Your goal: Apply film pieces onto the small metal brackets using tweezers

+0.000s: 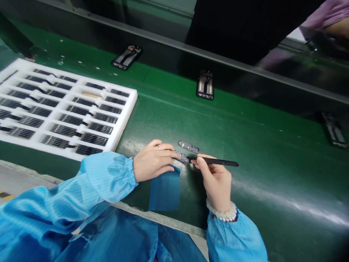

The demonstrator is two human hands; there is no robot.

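My left hand (156, 160) lies over a small circuit board (182, 157), its fingers holding the board's left end near the green bench. Its lower fingers also rest by the top edge of a blue dotted sheet (165, 191). My right hand (216, 178) is closed on black tweezers (220, 161), whose tips point left and reach the board's right end. Just above the board lies a narrow dark part (188, 146) with small light pads, touched by neither hand.
A white foam tray (128, 112) with rows of black flex parts stands at the left. Open phone frames lie at the back (127, 57), (205, 85) and far right (335, 130). A dark rail (169, 42) runs behind them. Part of a person in pink (327, 16) shows at top right.
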